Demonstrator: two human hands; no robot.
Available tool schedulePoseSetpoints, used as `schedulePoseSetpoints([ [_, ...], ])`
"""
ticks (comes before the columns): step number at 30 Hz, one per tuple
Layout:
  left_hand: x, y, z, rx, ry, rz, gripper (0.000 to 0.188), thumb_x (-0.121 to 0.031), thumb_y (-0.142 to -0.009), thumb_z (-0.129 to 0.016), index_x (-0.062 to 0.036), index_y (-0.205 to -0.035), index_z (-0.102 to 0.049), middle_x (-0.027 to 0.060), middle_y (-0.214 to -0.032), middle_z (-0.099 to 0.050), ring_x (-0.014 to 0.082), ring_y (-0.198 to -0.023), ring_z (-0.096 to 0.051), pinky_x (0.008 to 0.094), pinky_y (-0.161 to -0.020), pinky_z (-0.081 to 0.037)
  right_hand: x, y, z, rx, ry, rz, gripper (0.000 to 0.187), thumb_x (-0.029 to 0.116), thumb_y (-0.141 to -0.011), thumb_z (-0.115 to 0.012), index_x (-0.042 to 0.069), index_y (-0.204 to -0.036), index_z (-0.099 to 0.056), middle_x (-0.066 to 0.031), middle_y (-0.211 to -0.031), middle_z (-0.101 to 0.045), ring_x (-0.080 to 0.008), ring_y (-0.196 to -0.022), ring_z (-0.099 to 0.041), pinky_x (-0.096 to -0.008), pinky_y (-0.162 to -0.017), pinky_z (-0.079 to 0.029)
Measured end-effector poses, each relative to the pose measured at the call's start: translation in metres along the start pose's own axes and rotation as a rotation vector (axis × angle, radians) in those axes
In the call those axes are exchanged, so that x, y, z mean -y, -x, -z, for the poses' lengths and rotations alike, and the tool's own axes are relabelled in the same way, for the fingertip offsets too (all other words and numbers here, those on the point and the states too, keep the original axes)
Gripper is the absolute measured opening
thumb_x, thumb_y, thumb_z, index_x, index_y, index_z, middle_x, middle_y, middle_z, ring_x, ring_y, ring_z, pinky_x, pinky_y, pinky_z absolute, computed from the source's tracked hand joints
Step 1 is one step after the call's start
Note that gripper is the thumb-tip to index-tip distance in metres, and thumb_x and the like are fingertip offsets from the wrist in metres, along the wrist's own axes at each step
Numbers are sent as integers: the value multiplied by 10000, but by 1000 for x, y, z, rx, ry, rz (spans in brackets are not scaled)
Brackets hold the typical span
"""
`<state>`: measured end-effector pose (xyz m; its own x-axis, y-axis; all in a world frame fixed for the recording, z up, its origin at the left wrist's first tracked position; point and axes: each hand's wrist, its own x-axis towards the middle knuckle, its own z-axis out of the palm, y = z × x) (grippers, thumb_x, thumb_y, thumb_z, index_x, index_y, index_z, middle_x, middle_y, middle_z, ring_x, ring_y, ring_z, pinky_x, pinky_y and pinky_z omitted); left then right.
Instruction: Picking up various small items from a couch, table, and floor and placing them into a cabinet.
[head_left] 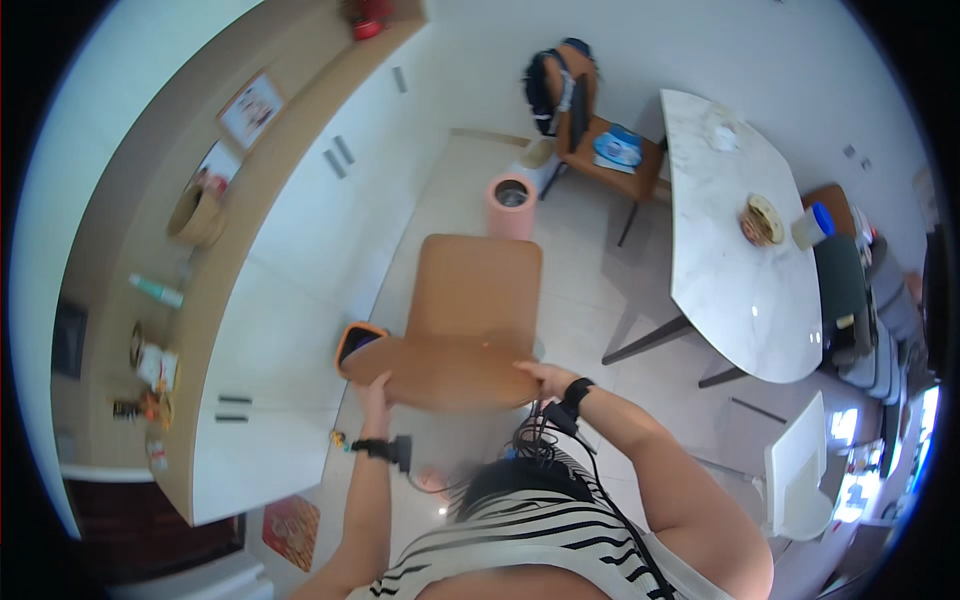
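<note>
Holds a brown chair (pixel 475 285) at the centre of the view, seat toward 12 o'clock, backrest (pixel 440 378) toward 6. Grips the backrest's end near 8 o'clock with the left hand (pixel 374 392), fingers closed on its edge; pinches the end near 5 with the right hand (pixel 546 378). Cannot tell how the hidden fingers lie underneath.

Overlooks a floor (pixel 590 285) of pale, glossy tiles with thin joints. Has a pink bin (pixel 511 225) just beyond the seat, between 12 and 1, and an orange-rimmed container (pixel 353 338) beside the backrest, between 8 and 9. Runs along white cabinets (pixel 320 230) at 10, topped by a wood-toned shelf bearing a woven basket (pixel 190 218). Meets a white, grey-veined table (pixel 715 240) at 2, with a bowl (pixel 762 222) and a blue-lidded jar (pixel 810 229) on top. Takes in another chair (pixel 640 183) before it, between 1 and 2, with a blue-and-white pack (pixel 618 148) on the seat. Includes a patterned mat (pixel 291 532) at 7 and a white high chair (pixel 797 485) at 4.
</note>
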<state>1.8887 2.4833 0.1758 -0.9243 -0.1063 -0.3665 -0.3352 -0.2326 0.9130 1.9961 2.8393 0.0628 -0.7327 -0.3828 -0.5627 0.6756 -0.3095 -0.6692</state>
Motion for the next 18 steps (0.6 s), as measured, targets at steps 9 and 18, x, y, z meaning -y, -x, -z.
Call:
schedulePoseSetpoints([
  [9,-28,37,-109,-100,36,83,534,61,-661,-563,-75,-1149,-393,121,-1054,-497,272,-930,-551,419,-693,-524,153,146,-41,-498,-283,-96,380,135,-874,-467,0,-1227,-422,-158,-1232,-461,-255,-1115,-463,-335,-944,-360],
  [18,-36,8,-228,244,-78,98,620,64,-667,-581,-103,-1208,-326,124,-1124,-450,274,-1003,-508,391,-728,-511,51,170,52,-590,-294,242,481,261,-887,-469,-111,-1179,-383,-183,-1095,-529,-267,-912,-585,-356,-724,-531],
])
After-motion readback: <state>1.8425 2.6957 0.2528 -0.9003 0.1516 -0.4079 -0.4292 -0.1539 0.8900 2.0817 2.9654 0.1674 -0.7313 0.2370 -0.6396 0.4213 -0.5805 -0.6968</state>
